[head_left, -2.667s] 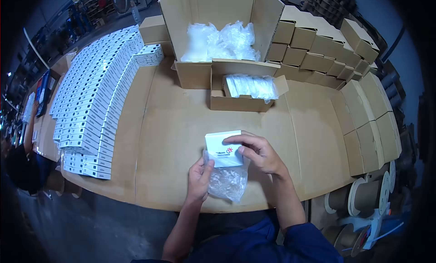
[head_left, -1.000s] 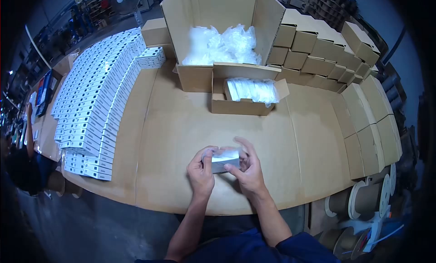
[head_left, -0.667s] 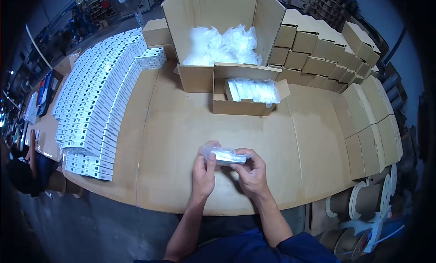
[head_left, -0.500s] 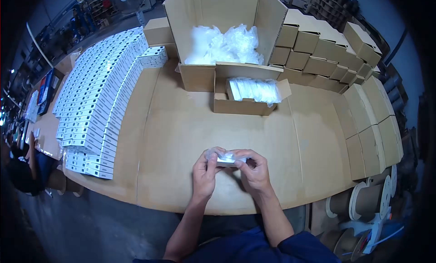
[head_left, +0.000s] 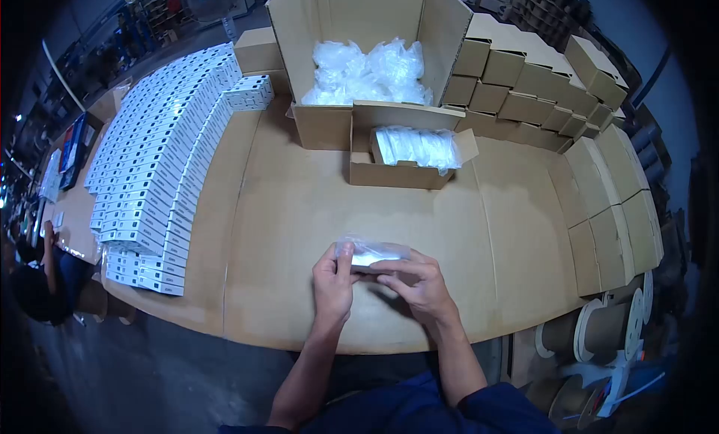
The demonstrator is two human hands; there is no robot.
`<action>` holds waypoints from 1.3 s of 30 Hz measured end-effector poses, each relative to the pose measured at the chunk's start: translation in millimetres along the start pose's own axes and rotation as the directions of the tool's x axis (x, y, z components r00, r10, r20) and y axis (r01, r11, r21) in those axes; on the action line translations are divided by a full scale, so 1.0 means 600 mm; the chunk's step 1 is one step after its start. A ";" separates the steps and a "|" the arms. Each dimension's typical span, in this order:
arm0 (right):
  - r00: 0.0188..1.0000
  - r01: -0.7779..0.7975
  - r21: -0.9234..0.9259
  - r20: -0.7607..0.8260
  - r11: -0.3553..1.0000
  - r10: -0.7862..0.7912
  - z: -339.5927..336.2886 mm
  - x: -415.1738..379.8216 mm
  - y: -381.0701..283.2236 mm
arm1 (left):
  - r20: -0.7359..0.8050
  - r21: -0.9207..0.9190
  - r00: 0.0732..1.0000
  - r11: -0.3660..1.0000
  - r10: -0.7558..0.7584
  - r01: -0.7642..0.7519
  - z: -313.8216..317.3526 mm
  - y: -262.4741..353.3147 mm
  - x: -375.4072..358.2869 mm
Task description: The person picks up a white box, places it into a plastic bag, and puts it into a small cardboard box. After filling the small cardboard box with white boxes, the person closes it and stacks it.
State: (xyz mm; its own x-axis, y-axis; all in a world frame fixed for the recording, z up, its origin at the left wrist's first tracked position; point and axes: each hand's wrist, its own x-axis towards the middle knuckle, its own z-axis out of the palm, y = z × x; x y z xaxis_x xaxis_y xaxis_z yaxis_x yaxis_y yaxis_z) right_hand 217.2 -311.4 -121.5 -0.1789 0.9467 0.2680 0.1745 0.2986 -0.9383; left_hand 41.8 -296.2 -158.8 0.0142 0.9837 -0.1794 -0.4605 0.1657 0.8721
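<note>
Near the front of the table I hold a small white box in a clear plastic bag [head_left: 372, 253]. My left hand [head_left: 332, 286] is closed on its left end, thumb on top. At the right end, my right hand [head_left: 421, 286] has its fingers laid along the near side of the bag, the thumb lower down. Farther back, a small open carton [head_left: 399, 178] contains a row of plastic-wrapped packets [head_left: 419, 149]. Behind that, a large open carton [head_left: 323, 127] holds a heap of clear plastic bags [head_left: 367, 73].
Stacked white boxes [head_left: 153, 175] with printed labels cover the table's left side. Brown cartons [head_left: 517, 82] are piled at the back right, with more cartons [head_left: 618, 209] along the right edge. Cable reels [head_left: 614, 329] stand below right. Another person [head_left: 46, 280] is at the far left.
My right fingers have straightened along the bag's near side, and the thumb has dropped below it. The bag now lies flatter over the box. My left hand keeps its hold.
</note>
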 end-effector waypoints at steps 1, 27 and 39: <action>0.998 -0.064 -0.035 0.012 0.997 0.064 0.002 0.001 -0.005 | 0.027 -0.006 1.000 1.000 -0.012 0.012 -0.005 -0.008 0.002; 0.981 0.162 -0.331 0.154 0.930 -0.117 -0.026 0.035 -0.020 | 0.466 0.355 0.882 0.898 0.070 -0.258 -0.049 0.079 0.006; 0.929 0.361 -0.532 0.275 0.766 -0.247 -0.062 0.122 -0.062 | 0.453 0.440 0.883 0.832 0.121 -0.339 -0.052 0.113 0.088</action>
State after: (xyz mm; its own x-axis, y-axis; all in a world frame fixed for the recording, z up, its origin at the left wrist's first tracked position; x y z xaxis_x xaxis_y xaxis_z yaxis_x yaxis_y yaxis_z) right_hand 233.3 -248.7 -58.6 -0.4757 0.7728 0.4202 0.5840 0.6347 -0.5061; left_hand -16.2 -235.0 -123.5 0.3591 0.9206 0.1531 0.0026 -0.1650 0.9863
